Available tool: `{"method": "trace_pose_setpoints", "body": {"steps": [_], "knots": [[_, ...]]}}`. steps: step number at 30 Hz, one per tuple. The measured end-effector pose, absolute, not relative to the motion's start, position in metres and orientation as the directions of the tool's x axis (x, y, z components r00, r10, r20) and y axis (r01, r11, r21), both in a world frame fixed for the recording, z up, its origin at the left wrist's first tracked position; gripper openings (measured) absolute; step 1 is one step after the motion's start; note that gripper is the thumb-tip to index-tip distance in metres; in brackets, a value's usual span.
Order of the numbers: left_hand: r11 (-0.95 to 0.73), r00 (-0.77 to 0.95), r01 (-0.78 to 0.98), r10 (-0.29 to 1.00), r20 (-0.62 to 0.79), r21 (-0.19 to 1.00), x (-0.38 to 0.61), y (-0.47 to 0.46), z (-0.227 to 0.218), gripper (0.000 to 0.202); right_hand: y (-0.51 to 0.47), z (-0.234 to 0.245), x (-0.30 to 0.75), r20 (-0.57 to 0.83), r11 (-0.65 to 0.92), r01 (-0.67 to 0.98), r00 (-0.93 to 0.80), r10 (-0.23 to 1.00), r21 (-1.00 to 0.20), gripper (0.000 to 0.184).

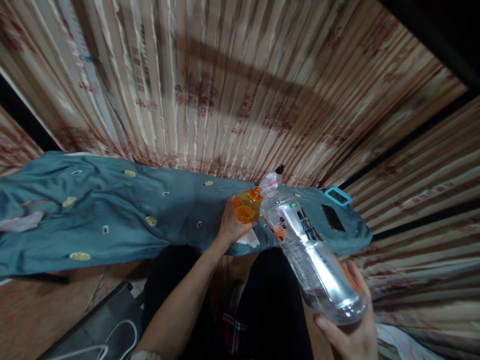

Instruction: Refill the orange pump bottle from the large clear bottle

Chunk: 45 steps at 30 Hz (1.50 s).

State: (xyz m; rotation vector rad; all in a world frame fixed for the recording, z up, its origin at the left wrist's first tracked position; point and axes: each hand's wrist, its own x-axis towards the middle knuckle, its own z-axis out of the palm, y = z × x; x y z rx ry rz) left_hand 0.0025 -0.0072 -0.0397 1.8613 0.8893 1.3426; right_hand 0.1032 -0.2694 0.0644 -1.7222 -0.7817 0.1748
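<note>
My right hand (350,327) grips the base of a large clear plastic bottle (311,250) with an orange and white label. The bottle is tilted with its neck pointing away and down, and its mouth meets a small orange container (247,205). My left hand (229,226) is closed around that orange container, and a piece of white tissue (249,238) shows under its fingers. Both are held over the near edge of a teal patterned cloth (112,215) that covers a long surface.
A dark phone (333,218) and a small device with a teal frame (338,196) lie on the cloth at the right. A small black object (279,169) sits behind the bottle. Striped curtains hang behind. A grey bag (101,330) with white cord lies on the floor.
</note>
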Motion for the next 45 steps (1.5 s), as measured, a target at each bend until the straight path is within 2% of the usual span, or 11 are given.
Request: {"method": "trace_pose_setpoints", "body": {"steps": [4,8,11,17,24,40,45], "knots": [[-0.551,0.247,0.13,0.823,0.511,0.825,0.001,-0.008,-0.04,0.087,-0.269,0.066,0.102,0.387,-0.07,0.514,0.721,0.575,-0.855,0.122],[-0.561,0.249,0.123,0.816,0.521,0.819,0.001,-0.007,-0.043,0.087,-0.271,0.062,0.103,0.375,-0.092,0.509,0.734,0.565,-0.856,0.104],[-0.566,0.242,0.128,0.814,0.528,0.815,0.002,-0.006,-0.046,0.089,-0.271,0.062,0.101,0.38,-0.115,0.522,0.739,0.557,-0.845,0.098],[-0.571,0.231,0.136,0.813,0.534,0.81,0.003,-0.004,-0.049,0.095,-0.268,0.064,0.098,0.428,-0.131,0.583,0.713,0.556,-0.802,0.098],[-0.528,0.255,0.125,0.835,0.487,0.84,0.0,-0.007,-0.045,0.092,-0.269,0.065,0.101,0.47,-0.161,0.652,0.675,0.569,-0.741,0.093],[-0.456,0.233,0.137,0.878,0.419,0.879,0.001,-0.009,-0.044,0.094,-0.267,0.068,0.1,0.431,-0.155,0.615,0.689,0.583,-0.773,0.087],[-0.441,0.224,0.131,0.886,0.407,0.888,0.001,-0.01,-0.043,0.094,-0.269,0.063,0.105,0.464,-0.135,0.651,0.655,0.596,-0.747,0.083]]}}
